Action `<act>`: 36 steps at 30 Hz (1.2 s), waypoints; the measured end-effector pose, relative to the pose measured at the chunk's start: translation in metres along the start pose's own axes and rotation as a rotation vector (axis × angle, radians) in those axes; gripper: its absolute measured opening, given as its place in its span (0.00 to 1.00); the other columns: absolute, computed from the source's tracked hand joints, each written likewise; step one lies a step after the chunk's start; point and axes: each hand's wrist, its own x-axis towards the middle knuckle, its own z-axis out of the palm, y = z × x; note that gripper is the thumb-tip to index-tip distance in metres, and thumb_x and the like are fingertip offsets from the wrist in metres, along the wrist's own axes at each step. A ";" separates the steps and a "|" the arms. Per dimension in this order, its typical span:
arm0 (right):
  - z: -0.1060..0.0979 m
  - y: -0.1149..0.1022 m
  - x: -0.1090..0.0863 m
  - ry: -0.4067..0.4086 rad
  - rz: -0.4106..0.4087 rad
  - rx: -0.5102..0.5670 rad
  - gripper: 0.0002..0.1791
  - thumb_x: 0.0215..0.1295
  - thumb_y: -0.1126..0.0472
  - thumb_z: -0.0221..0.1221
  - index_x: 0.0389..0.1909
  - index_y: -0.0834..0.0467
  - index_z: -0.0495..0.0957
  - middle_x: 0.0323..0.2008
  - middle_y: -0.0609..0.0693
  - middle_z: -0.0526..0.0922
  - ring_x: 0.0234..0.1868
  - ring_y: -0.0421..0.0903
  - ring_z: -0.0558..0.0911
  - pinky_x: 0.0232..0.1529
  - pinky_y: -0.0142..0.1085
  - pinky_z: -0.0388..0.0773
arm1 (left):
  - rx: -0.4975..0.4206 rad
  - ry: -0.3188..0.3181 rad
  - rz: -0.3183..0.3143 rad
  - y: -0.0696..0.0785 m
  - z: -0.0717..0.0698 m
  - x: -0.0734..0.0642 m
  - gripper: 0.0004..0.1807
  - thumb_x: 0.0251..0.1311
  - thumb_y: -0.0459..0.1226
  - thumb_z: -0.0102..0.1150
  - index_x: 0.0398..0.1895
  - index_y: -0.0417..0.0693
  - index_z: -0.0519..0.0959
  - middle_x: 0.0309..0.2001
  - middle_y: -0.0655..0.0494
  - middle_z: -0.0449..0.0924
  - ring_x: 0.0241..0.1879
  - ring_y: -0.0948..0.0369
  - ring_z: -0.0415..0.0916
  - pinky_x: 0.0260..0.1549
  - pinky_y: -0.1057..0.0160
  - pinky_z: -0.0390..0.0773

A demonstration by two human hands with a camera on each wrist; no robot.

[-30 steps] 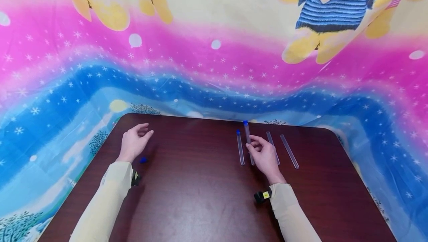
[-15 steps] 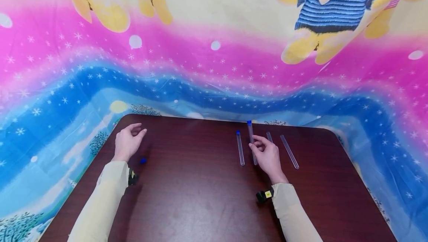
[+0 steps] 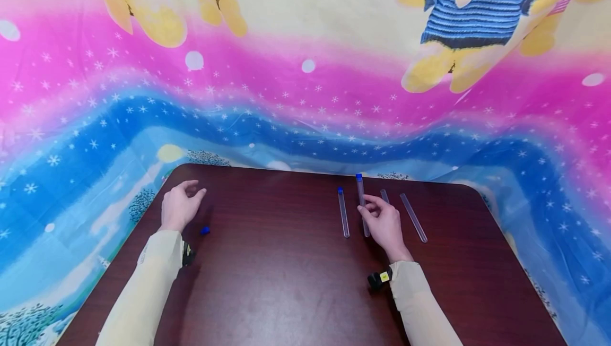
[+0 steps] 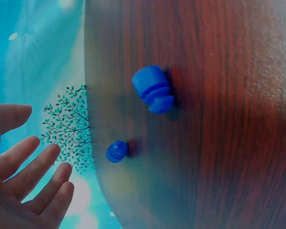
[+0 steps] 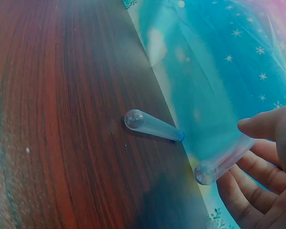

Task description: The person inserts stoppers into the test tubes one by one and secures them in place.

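Observation:
My right hand (image 3: 385, 225) pinches a clear test tube (image 3: 361, 189) between thumb and fingers, its blue cap pointing to the far edge. In the right wrist view the tube's rounded bottom (image 5: 205, 173) faces the camera. Left of it lies another blue-capped test tube (image 3: 343, 214). On the far left, my left hand (image 3: 181, 207) hovers with loosely bent fingers and nothing in them. Two ribbed blue stoppers, one near (image 4: 153, 89) and one farther off (image 4: 117, 151), lie on the table in the left wrist view; the head view shows only one.
Two test tubes without caps lie to the right: one lies at a slant (image 3: 413, 217), the other tube (image 3: 384, 196) is partly behind my right hand. The dark wooden table (image 3: 277, 261) has rounded far corners. A printed cloth (image 3: 305, 102) hangs behind it.
My right hand has shifted slightly right with the capped test tube, widening its gap from the other capped tube. My left hand has drifted a little left, away from the stopper.

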 end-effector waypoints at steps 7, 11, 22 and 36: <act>-0.001 0.004 0.003 -0.017 0.007 -0.002 0.19 0.69 0.59 0.67 0.59 0.56 0.82 0.37 0.53 0.85 0.31 0.48 0.83 0.29 0.38 0.82 | 0.060 -0.022 -0.009 -0.005 0.004 0.000 0.28 0.71 0.47 0.60 0.65 0.37 0.76 0.56 0.36 0.81 0.52 0.40 0.78 0.54 0.39 0.73; -0.001 0.006 0.005 -0.022 0.019 -0.022 0.20 0.69 0.59 0.67 0.60 0.57 0.82 0.37 0.54 0.85 0.31 0.48 0.83 0.31 0.39 0.82 | 0.072 -0.028 -0.021 -0.007 0.003 0.000 0.27 0.70 0.46 0.60 0.66 0.37 0.76 0.56 0.37 0.81 0.52 0.39 0.78 0.53 0.38 0.73; 0.001 0.011 0.011 -0.010 0.047 -0.056 0.19 0.68 0.60 0.67 0.58 0.58 0.82 0.34 0.53 0.85 0.27 0.47 0.83 0.29 0.39 0.82 | 0.103 -0.054 -0.066 -0.015 0.004 -0.001 0.27 0.69 0.45 0.61 0.65 0.37 0.76 0.56 0.36 0.80 0.55 0.37 0.75 0.53 0.36 0.73; -0.002 0.008 0.020 -0.058 0.106 -0.139 0.19 0.69 0.58 0.66 0.58 0.60 0.81 0.31 0.52 0.85 0.21 0.46 0.80 0.28 0.41 0.79 | 0.168 -0.133 -0.135 -0.025 0.012 -0.002 0.29 0.64 0.43 0.67 0.64 0.35 0.75 0.58 0.32 0.77 0.54 0.36 0.74 0.48 0.37 0.76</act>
